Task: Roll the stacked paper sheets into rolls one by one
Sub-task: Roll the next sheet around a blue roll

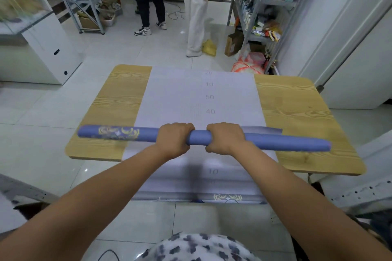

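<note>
- Blue paper roll (199, 138) lies crosswise over the near part of the wooden table (297, 116). Its two ends reach out past the side edges of the pale sheets beneath it.
- My left hand (175, 139) wraps around the roll just left of its middle, with the fingers curled over the top.
- My right hand (226, 137) grips it the same way just to the right. A short stretch of blue shows between the two fists.
- I can see a gold ornament (118, 132) printed on the roll's left part.
- From my view the stacked paper sheets (191, 99) lie flat along the table's centre, with faint numbers printed on top. Their near end hangs over the table's front edge.
- Beyond the table, two people (196, 6) stand on the tiled floor, between metal shelving (261, 6) on the right and more racks on the left.
</note>
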